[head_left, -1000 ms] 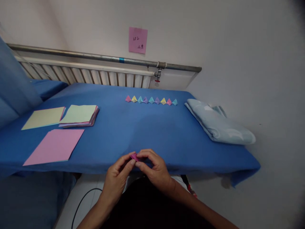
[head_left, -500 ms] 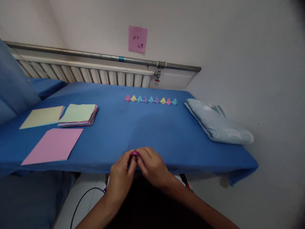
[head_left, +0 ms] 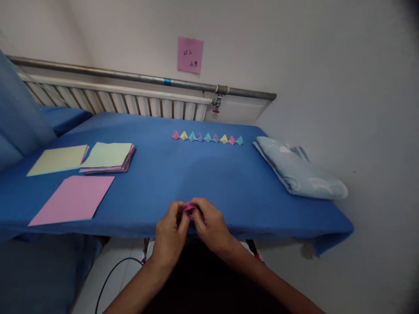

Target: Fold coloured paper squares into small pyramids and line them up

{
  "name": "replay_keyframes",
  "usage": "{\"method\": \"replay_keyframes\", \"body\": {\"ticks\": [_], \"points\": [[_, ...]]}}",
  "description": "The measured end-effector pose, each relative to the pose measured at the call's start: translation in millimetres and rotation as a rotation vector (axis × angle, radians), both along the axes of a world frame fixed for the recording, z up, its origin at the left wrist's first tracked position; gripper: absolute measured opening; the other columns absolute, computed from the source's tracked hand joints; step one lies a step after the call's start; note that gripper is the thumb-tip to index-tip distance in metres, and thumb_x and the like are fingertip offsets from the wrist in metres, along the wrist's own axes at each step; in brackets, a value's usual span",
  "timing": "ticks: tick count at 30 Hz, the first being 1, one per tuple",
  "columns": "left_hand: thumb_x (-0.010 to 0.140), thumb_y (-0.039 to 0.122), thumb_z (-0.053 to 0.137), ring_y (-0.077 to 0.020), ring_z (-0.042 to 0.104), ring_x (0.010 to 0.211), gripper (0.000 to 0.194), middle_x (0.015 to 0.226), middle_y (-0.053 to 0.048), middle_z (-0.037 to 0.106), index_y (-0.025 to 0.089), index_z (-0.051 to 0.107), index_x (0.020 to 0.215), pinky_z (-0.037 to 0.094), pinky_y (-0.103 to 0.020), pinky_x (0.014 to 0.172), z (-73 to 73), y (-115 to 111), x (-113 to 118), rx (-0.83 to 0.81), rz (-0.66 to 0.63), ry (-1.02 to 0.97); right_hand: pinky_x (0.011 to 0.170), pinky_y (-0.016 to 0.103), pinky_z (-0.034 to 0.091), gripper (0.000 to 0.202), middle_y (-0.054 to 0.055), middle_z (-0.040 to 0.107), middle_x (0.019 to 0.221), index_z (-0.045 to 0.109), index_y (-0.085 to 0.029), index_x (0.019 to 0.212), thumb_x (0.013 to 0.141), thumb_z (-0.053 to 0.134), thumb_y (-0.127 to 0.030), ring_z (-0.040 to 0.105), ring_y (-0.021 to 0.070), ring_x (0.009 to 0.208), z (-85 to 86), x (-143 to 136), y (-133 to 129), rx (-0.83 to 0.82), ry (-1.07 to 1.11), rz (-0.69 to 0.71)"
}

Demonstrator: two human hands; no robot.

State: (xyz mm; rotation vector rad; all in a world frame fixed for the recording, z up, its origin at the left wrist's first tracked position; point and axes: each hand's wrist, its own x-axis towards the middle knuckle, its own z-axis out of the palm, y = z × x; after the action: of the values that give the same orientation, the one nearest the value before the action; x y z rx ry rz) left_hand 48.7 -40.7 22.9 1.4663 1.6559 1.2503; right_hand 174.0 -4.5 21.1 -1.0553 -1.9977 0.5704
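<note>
A small magenta folded paper (head_left: 189,208) is pinched between both hands above the front edge of the blue-covered table (head_left: 157,183). My left hand (head_left: 170,233) grips its left side with thumb and fingers. On its right side my right hand (head_left: 212,226) holds it the same way. Fingertips hide part of the paper. Further back lies a row of several small folded paper pieces (head_left: 207,137) in pink, yellow, teal and purple.
At the left lie a pink sheet stack (head_left: 73,199), a yellow sheet (head_left: 59,159) and a thicker stack topped with light green (head_left: 106,155). A folded light-blue cloth (head_left: 297,170) rests at the right. Behind the table are a radiator (head_left: 131,104) and a pipe (head_left: 131,77).
More of the magenta paper shows between my fingers, and its shape looks more opened out. My fingers have shifted slightly around it.
</note>
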Motion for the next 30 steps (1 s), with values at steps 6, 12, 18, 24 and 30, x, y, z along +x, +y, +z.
{"method": "replay_keyframes", "body": {"ticks": [6,12,18,24,30], "points": [[0.083,0.029,0.050,-0.0157,0.064,0.078,0.014,0.085,0.000,0.068,0.022,0.059,0.093,0.048,-0.029,0.075,3.9,2,-2,0.000,-0.016,-0.131,0.068,0.026,0.047,0.017,0.001,0.062,0.080,0.057,-0.021,0.092,0.086,0.042,-0.016,0.059,0.0133,0.074,1.6,-3,-1,-0.203,0.208,-0.001],[0.079,0.031,0.055,-0.0137,0.062,0.073,0.015,0.081,0.001,0.067,0.021,0.061,0.088,0.048,-0.026,0.071,4.2,3,-3,-0.079,-0.018,-0.385,0.051,0.019,0.042,0.009,-0.003,0.058,0.072,0.059,-0.022,0.085,0.082,0.050,-0.025,0.053,0.0091,0.058,4.2,-5,-2,-0.532,0.491,0.036],[0.075,0.030,0.059,-0.0130,0.063,0.070,0.017,0.077,0.001,0.068,0.018,0.063,0.087,0.049,-0.025,0.069,8.7,1,-6,-0.123,0.014,-0.528,0.050,0.019,0.042,0.011,-0.004,0.058,0.068,0.060,-0.022,0.085,0.077,0.054,-0.024,0.052,0.0085,0.055,10.0,-6,-3,-0.646,0.601,0.083],[0.072,0.034,0.065,-0.0129,0.064,0.068,0.022,0.073,0.000,0.069,0.017,0.064,0.085,0.050,-0.026,0.068,14.3,0,-8,-0.149,0.016,-0.567,0.055,0.022,0.044,0.015,-0.003,0.059,0.066,0.063,-0.020,0.084,0.075,0.052,-0.021,0.052,0.0093,0.056,16.6,-3,-7,-0.643,0.576,0.099],[0.063,0.030,0.074,-0.0122,0.063,0.066,0.029,0.072,0.001,0.068,0.017,0.061,0.086,0.050,-0.025,0.067,12.1,-3,-8,-0.140,0.028,-0.649,0.052,0.020,0.043,0.025,-0.002,0.060,0.080,0.055,-0.022,0.093,0.071,0.064,-0.027,0.051,0.0087,0.059,14.0,-3,-10,-0.681,0.659,0.067]]}}
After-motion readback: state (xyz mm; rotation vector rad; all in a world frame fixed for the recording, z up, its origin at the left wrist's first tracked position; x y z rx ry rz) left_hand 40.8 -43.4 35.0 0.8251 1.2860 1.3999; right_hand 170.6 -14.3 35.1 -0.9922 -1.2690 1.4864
